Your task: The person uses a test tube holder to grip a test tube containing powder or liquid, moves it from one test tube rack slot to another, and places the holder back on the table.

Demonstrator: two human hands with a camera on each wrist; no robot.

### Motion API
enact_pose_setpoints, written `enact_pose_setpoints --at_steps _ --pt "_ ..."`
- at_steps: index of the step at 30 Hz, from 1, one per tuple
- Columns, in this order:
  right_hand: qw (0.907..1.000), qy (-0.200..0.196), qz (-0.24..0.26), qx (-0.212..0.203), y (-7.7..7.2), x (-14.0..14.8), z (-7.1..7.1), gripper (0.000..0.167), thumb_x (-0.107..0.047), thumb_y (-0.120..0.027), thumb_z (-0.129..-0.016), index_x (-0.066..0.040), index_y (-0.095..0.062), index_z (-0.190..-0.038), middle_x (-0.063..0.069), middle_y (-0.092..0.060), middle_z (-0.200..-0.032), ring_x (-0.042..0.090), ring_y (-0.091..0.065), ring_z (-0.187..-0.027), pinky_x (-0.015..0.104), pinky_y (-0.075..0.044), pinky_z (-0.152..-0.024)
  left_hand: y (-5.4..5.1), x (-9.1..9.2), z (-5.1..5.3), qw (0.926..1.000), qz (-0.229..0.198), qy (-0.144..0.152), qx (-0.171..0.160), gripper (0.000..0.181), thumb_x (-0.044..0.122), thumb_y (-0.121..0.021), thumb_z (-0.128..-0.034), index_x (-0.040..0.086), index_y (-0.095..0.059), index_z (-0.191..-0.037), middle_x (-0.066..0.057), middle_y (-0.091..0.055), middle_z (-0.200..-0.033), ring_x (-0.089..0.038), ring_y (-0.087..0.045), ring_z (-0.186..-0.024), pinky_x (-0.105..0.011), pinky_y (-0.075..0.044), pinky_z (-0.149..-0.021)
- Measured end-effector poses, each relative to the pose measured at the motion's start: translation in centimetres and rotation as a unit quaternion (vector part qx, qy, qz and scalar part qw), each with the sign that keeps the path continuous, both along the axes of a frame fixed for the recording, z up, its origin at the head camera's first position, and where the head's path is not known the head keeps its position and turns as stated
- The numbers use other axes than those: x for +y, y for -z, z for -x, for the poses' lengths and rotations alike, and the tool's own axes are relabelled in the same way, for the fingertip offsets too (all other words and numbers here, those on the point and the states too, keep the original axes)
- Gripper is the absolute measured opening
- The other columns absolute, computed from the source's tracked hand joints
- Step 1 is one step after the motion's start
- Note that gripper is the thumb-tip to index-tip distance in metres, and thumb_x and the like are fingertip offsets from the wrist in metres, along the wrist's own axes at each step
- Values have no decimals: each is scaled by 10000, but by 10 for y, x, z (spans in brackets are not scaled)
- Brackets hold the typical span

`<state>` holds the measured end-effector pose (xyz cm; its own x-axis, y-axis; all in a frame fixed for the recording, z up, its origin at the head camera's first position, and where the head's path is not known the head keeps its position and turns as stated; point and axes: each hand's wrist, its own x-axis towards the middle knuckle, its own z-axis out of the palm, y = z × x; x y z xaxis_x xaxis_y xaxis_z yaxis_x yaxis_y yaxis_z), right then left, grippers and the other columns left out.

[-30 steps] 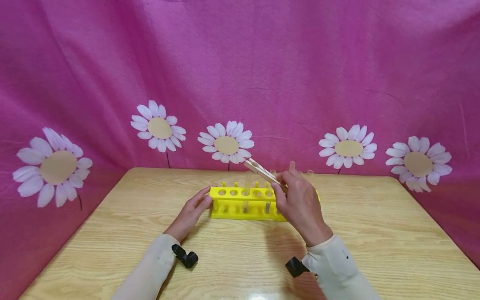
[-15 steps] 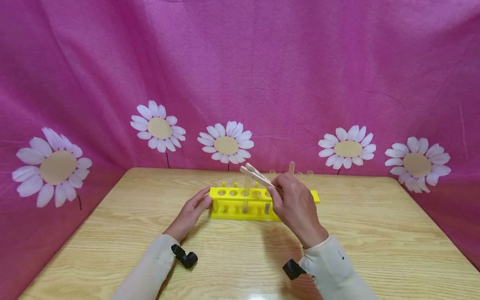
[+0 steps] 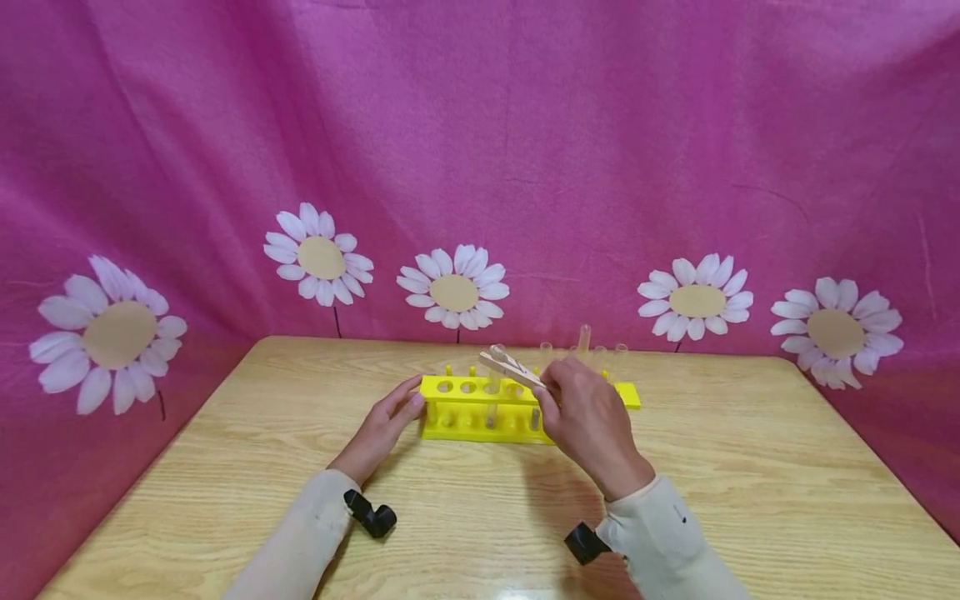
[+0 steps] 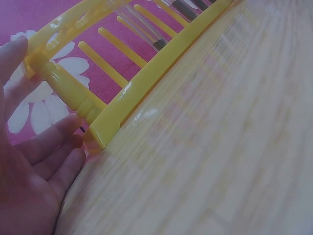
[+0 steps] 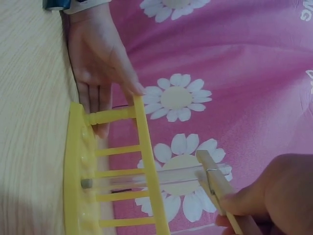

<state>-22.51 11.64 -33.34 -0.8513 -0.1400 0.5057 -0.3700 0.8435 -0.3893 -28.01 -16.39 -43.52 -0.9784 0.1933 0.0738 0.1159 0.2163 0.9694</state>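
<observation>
A yellow test tube rack stands across the table. My left hand holds its left end; in the left wrist view the thumb and fingers touch the end post and top plate. My right hand pinches a wooden test tube holder over the rack. At the holder's tip, the jaws lie about the upper part of a clear test tube; how tightly I cannot tell. This tube stands upright in the rack with a little dark matter at its bottom. Another tube with dark contents stands to its right.
Several more tubes rise behind my right hand, the tallest a clear tube. Yellow pegs line the rack's back. The wooden table meets a pink curtain printed with white flowers.
My right hand has brought the holder down and slightly left, from above the tube's rim to just below it. The left hand and the rack have stayed in place.
</observation>
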Motion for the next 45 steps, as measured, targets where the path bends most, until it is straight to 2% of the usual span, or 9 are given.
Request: enact_pose_setpoints --at_steps 17,25,32,38,45 --pt "9972 52 -256 -696 14 -1 2 108 -156 -722 -864 -77 -651 -845 9 -510 -727 161 -441 -584 270 -384 -504 1 1 1 10000 92 -3 -25 652 514 -500 -965 198 -338 -1512 -113 -533 -1352 -275 -397 -1337 -543 -233 -1123" --pt "9965 91 -298 -770 14 -2 3 100 -155 -721 -863 -74 -662 -867 16 -513 -737 168 -443 -594 271 -388 -514 0 2 0 9999 126 -36 -54 685 544 -503 -951 201 -324 -1517 -107 -530 -1363 -268 -372 -1359 -542 -219 -1129" --pt "9965 138 -408 -714 16 -3 4 102 -162 -720 -860 -83 -657 -854 7 -512 -731 163 -440 -590 280 -383 -517 1 0 1 10000 75 -25 -5 642 507 -499 -969 199 -342 -1510 -111 -532 -1362 -266 -376 -1354 -530 -223 -1131" --pt "9963 93 -338 -786 15 -3 4 109 -156 -716 -864 -62 -667 -889 24 -525 -752 169 -447 -602 276 -394 -521 4 -2 2 10000 56 17 13 648 518 -499 -964 206 -340 -1510 -108 -528 -1368 -267 -373 -1355 -542 -219 -1129" --pt "9954 78 -367 -882 14 -3 4 145 -163 -716 -866 -37 -678 -925 41 -529 -772 173 -449 -605 264 -394 -507 3 0 2 9999 131 -66 -13 673 550 -508 -946 211 -351 -1506 -106 -535 -1355 -269 -378 -1350 -553 -210 -1128"
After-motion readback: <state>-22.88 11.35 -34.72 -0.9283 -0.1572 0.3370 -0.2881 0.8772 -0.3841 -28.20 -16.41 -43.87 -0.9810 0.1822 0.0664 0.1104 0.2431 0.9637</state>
